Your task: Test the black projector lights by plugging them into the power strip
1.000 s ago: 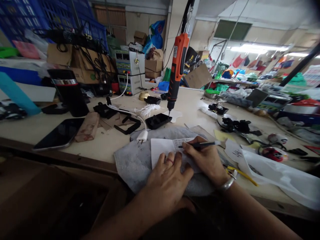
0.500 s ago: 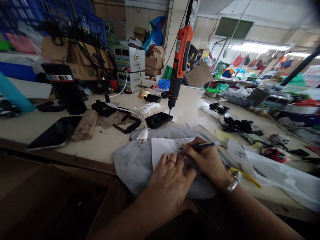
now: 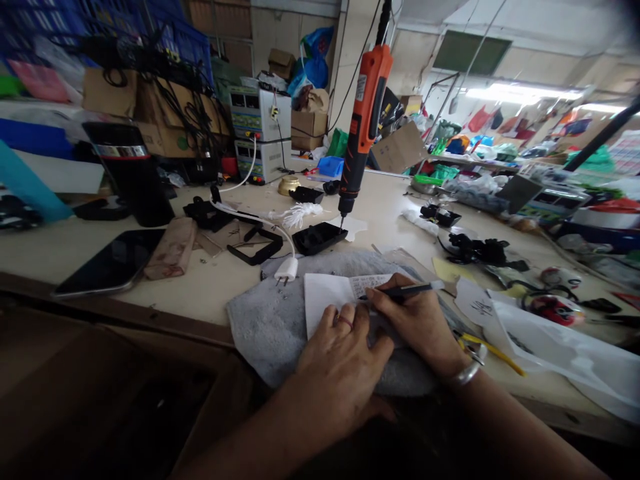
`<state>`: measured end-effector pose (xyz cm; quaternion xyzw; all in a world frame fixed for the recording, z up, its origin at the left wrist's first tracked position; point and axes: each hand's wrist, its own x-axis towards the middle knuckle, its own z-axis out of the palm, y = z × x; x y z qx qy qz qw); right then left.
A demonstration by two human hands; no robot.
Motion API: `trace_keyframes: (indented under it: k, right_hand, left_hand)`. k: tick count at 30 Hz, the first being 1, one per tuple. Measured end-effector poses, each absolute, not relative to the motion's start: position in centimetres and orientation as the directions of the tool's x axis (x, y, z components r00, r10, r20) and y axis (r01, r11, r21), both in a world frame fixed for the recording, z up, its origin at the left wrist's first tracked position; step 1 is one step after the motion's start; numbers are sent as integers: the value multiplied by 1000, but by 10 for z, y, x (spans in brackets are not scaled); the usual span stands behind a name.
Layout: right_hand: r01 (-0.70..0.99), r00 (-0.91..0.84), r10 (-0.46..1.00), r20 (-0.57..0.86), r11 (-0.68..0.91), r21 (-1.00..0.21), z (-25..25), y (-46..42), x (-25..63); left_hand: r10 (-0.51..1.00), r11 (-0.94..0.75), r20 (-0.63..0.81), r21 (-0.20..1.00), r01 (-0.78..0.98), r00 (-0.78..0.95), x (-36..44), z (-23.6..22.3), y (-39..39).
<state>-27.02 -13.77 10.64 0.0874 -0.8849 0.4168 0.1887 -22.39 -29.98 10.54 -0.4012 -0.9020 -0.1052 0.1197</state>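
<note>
Pen (image 3: pixel 413 289) pinched in right hand (image 3: pixel 413 327), writing in progress, tip at the paper (image 3: pixel 327 300) lying at 12 o'clock from left hand (image 3: pixel 340 373), its fingers spread and pinning the sheet on grey towel (image 3: pixel 265 327) atop the surface (image 3: pixel 220 287).

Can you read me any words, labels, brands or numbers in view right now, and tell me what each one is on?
Nothing can be quoted.
Handwriting on the paper slip under the pen in the right hand: too small.
Label on the orange electric screwdriver: too blurred.
Bench power supply panels: too small.
Marks on the white paper scrap: illegible.
</note>
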Motion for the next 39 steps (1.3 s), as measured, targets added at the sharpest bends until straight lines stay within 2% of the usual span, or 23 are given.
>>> trace_keyframes:
  k: [11,26,29,32,39]
  right_hand:
    - [-283,-902,75,426,641,-713,106,-136,-271]
    - [-300,-911,29,412,640,-708,108,-137,-270]
    - [-290,-906,57,419,636,-715,107,-136,-270]
    - [-293,-887,98,451,637,-713,106,-134,-271]
    - [-310,-893,51,447,650,-694,106,-135,-270]
  left_hand:
    - [701,655,300,90,751,-647,-224,106,-300]
    - [696,666,276,95,740,-663,-224,108,-298]
    - [702,663,260,102,741,-663,-223,110,-299]
    - [699,662,275,98,743,-660,-223,110,-299]
    - [693,657,322,86,749,-645,-224,103,-299]
